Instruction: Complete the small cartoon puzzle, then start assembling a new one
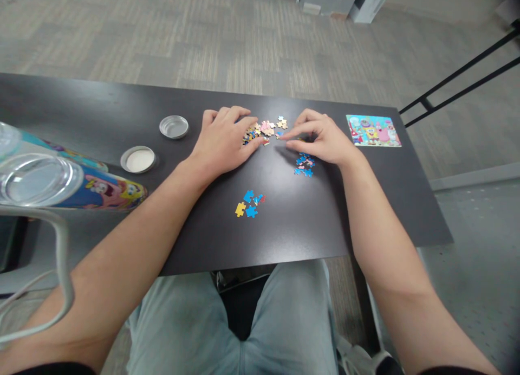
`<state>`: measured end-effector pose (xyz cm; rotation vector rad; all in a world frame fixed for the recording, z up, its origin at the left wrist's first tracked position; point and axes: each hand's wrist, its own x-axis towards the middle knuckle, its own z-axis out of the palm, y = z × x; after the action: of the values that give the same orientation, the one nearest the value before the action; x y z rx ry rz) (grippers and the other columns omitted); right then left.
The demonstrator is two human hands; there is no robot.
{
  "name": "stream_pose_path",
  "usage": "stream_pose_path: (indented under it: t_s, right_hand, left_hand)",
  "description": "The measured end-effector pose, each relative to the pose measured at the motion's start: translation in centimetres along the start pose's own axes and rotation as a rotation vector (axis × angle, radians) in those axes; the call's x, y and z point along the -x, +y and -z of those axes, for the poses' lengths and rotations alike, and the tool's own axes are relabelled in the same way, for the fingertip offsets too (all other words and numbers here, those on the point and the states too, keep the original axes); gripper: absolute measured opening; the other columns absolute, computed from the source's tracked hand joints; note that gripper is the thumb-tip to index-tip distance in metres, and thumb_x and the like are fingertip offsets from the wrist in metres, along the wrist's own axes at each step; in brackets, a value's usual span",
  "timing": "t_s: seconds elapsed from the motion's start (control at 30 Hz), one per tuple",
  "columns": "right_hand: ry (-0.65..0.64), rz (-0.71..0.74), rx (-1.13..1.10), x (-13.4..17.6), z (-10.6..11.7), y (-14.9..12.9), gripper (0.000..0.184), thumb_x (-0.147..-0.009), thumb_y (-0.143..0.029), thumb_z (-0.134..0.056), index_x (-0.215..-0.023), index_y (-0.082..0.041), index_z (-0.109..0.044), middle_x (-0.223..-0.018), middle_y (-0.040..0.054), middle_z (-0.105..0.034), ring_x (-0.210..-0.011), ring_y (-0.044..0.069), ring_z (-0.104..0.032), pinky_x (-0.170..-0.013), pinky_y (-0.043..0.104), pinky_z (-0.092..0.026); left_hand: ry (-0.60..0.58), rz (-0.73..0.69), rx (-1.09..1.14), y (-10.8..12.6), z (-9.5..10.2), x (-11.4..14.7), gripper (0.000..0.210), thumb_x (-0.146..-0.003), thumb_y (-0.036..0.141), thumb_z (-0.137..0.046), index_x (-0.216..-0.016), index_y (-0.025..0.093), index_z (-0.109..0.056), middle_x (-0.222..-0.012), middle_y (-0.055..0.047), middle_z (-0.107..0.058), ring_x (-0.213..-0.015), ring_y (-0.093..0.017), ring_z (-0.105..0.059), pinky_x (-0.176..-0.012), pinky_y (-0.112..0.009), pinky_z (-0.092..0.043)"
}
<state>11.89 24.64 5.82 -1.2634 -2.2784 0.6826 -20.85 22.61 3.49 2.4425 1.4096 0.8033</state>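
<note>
My left hand [225, 137] rests, fingers apart, on the left side of a pile of jigsaw puzzle pieces [267, 128] near the table's far edge. It partly hides the pile. My right hand [319, 135] is to the right of the pile, its thumb and index finger apart. The index fingertip is at a small blue puzzle piece [279, 135]; whether it touches the piece I cannot tell. Below that hand lies a group of mostly blue puzzle pieces [304, 165]. Closer to me sits a small group with a yellow puzzle piece [240, 209] and a blue puzzle piece [251, 212].
A picture card [374, 130] with cartoon figures lies at the table's right end. On the left are two round lids [174, 127] [138, 160] and two clear-topped cartoon-printed canisters [109, 191]. A pale cable [63, 256] loops at the lower left of the dark table [292, 218].
</note>
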Motion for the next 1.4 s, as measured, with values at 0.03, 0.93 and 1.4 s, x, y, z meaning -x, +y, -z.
stream_pose_path:
  t_s: [0.03,0.93,1.4]
  right_hand:
    - [0.041,-0.016,0.014,0.0,0.0,0.1,0.027,-0.108,-0.05,-0.104,-0.134,-0.04,-0.103,-0.124,0.0079,-0.08,-0.122,0.038,-0.075,-0.13,0.068,-0.053]
    - [-0.137,0.113,0.083,0.2,-2.7,-3.0,0.061,-0.09,-0.058,-0.116,-0.127,-0.031,-0.075,-0.148,0.0135,-0.077,-0.139,0.045,-0.072,-0.13,0.067,-0.051]
    - [0.204,-0.091,0.13,-1.0,-3.3,1.1,0.025,-0.114,-0.033,-0.086,-0.137,-0.032,-0.097,-0.123,0.0129,-0.079,-0.119,0.04,-0.082,-0.116,0.061,-0.069]
  left_hand:
    - [-0.011,0.004,-0.005,0.1,0.1,0.0,0.046,-0.12,0.055,-0.078,-0.161,0.038,-0.092,-0.167,-0.018,-0.082,-0.156,-0.052,-0.066,-0.136,-0.08,-0.041]
    - [-0.17,0.091,-0.129,2.1,1.3,-0.2,0.058,-0.123,0.052,-0.069,-0.174,0.026,-0.081,-0.181,-0.022,-0.075,-0.165,-0.054,-0.065,-0.139,-0.076,-0.044]
    - [-0.189,0.089,-0.163,1.9,1.5,-0.4,0.056,-0.125,0.054,-0.07,-0.172,0.026,-0.081,-0.173,-0.021,-0.08,-0.161,-0.05,-0.068,-0.137,-0.068,-0.048]
